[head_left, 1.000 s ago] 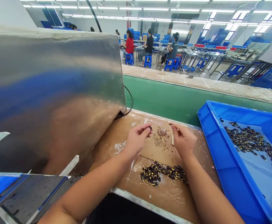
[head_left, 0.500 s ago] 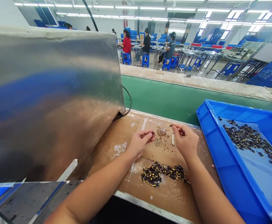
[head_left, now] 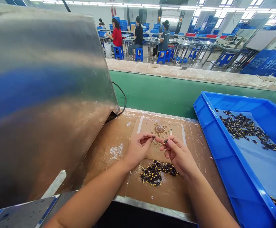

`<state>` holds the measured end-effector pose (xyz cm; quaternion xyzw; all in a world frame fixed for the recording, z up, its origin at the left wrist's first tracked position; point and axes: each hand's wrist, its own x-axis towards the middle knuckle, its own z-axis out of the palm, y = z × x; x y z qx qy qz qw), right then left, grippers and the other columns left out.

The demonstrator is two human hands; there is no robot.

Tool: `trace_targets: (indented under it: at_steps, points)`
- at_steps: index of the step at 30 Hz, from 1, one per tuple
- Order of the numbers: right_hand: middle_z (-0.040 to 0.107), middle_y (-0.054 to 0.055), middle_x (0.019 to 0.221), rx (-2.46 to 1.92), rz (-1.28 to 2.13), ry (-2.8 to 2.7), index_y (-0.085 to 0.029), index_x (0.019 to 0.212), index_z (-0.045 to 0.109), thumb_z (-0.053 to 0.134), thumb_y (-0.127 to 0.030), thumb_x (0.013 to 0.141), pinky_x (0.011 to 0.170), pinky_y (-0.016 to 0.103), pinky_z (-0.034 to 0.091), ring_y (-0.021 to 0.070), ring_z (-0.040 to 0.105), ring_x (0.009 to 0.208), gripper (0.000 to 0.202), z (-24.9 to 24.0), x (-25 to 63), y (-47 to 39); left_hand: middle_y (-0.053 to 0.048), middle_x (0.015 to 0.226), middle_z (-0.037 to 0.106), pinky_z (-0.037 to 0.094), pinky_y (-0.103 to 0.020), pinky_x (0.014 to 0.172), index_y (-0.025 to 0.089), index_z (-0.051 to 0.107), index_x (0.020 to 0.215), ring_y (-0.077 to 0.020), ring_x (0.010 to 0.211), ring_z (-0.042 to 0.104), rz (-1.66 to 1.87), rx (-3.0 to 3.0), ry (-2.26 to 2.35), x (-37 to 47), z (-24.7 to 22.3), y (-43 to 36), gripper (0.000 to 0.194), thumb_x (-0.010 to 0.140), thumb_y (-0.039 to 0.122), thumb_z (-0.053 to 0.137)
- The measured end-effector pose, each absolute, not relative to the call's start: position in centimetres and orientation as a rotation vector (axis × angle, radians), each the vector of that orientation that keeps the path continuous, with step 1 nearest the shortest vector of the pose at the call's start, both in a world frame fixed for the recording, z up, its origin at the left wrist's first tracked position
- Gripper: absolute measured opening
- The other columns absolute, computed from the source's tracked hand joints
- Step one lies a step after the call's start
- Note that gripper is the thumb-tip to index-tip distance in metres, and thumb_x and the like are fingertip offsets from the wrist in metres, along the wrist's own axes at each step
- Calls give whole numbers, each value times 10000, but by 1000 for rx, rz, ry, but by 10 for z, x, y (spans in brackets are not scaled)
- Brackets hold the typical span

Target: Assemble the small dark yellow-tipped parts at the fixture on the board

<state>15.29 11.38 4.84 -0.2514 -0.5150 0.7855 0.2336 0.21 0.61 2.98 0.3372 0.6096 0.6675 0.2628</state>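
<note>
My left hand (head_left: 139, 146) is closed in a pinch on a small dark part (head_left: 154, 137), held over the cardboard. Close by on the right, my right hand (head_left: 178, 153) grips a small black part (head_left: 165, 141) between thumb and fingers. The fingertips of both hands almost meet; whether the two parts touch I cannot tell. Below the hands lies a pile of small black parts with yellow pieces (head_left: 152, 174). Beyond them stands a small clear domed cup (head_left: 160, 128) on a stained patch. A thin pale-handled tool (head_left: 170, 131) lies partly hidden behind my right hand.
A blue bin (head_left: 219, 139) on the right holds many black and yellow parts (head_left: 247, 128) on a sheet. A large metal housing (head_left: 52, 88) fills the left, a black cable (head_left: 125, 98) at its edge. Behind runs a green belt (head_left: 152, 85). Several people sit at far tables.
My right hand has come down and left from beside the clear cup to my left hand, its fingers turned inward. The camera view has shifted slightly right and down.
</note>
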Motion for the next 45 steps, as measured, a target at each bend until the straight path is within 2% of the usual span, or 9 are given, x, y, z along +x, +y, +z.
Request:
trace_targets:
  at_steps: [3, 6, 14, 18, 25, 31, 35, 40, 45]
  points:
    - [716, 119, 1259, -661, 2216, -1367, -248, 1006, 542, 720, -478, 897, 519, 224, 437, 181, 695, 838, 311, 48, 154, 111, -78, 1127, 786, 565, -375, 988, 248, 793, 981, -226, 1028, 744, 1736, 1155, 1766, 5, 32, 3, 133, 920, 258, 675]
    - [715, 118, 1264, -629, 2220, -1377, -253, 997, 532, 690, -484, 922, 549, 247, 467, 213, 707, 926, 290, 49, 156, 110, -57, 1100, 791, 553, -377, 990, 282, 805, 965, -221, 1001, 738, 1683, 1323, 1870, 5, 31, 3, 163, 926, 228, 656]
    - [742, 95, 1192, -610, 2265, -1285, -238, 968, 589, 723, -442, 917, 576, 235, 497, 211, 715, 953, 250, 47, 158, 110, -79, 1079, 788, 559, -339, 930, 231, 782, 1062, -212, 995, 731, 1573, 1318, 1854, 12, 27, 6, 189, 949, 269, 635]
    - [745, 92, 1183, -588, 2273, -1278, -236, 972, 583, 721, -432, 923, 579, 223, 504, 197, 719, 936, 245, 46, 160, 112, -84, 1077, 789, 557, -345, 934, 228, 790, 1012, -213, 995, 731, 1596, 1352, 1851, 12, 30, 4, 162, 946, 280, 651]
    - [745, 78, 1173, -560, 2240, -1368, -246, 966, 574, 692, -458, 944, 592, 227, 515, 183, 712, 937, 243, 46, 160, 112, -100, 1042, 794, 599, -350, 911, 197, 757, 875, -212, 966, 749, 1768, 1020, 1631, 17, 27, 5, 79, 879, 275, 745]
    - [726, 83, 1228, -518, 2080, -1588, -258, 1013, 574, 613, -474, 994, 710, 286, 552, 199, 676, 1052, 221, 45, 164, 113, -102, 983, 806, 625, -355, 921, 170, 758, 899, -206, 920, 768, 1828, 724, 1505, 17, 29, 10, 190, 760, 252, 858]
    - [714, 77, 1263, -532, 1973, -1718, -254, 1016, 575, 578, -465, 1018, 795, 314, 553, 174, 675, 984, 211, 46, 166, 112, -99, 991, 807, 623, -341, 921, 172, 792, 927, -200, 911, 765, 1793, 720, 1538, 15, 32, 10, 208, 753, 259, 865]
    - [715, 89, 1233, -513, 1963, -1732, -254, 1021, 576, 563, -451, 1025, 811, 329, 571, 212, 659, 1144, 198, 45, 165, 110, -105, 957, 806, 612, -324, 880, 158, 784, 905, -196, 870, 759, 1762, 687, 1579, 14, 31, 10, 206, 767, 290, 861]
    - [712, 79, 1238, -508, 1956, -1741, -256, 1029, 590, 571, -445, 1019, 808, 326, 578, 202, 669, 1107, 190, 46, 164, 109, -106, 932, 804, 609, -317, 865, 147, 769, 887, -186, 830, 758, 1761, 582, 1416, 10, 25, 13, 259, 735, 315, 894]
